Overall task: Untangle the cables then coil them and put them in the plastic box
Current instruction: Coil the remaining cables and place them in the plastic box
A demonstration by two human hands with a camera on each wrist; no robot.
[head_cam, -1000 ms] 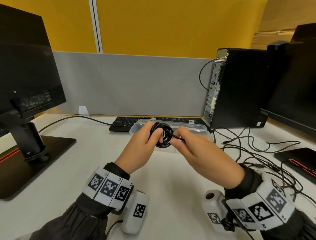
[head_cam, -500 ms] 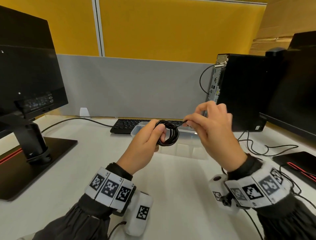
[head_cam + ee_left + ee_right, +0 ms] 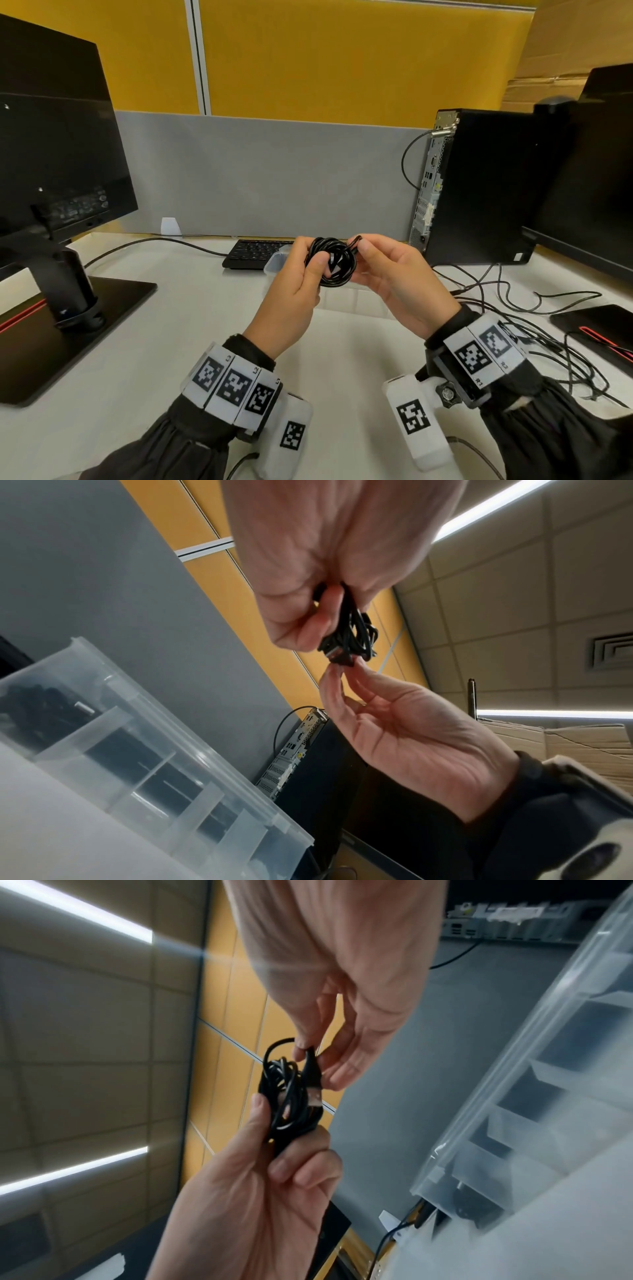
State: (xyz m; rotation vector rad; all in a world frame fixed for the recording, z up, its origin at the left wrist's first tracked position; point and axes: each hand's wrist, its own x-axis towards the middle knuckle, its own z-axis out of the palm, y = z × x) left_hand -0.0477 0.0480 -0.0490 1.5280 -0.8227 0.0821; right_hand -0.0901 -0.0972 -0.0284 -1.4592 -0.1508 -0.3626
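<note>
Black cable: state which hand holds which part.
Left hand grips the coil by its loops; right hand pinches the plug at its end.

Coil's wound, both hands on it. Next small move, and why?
Probably tuck the plug end through the black coil to lock it. The left hand grips the bundle and the right hand pinches the free plug beside it; the plastic box sits just behind, and loose cables wait on the right.
</note>
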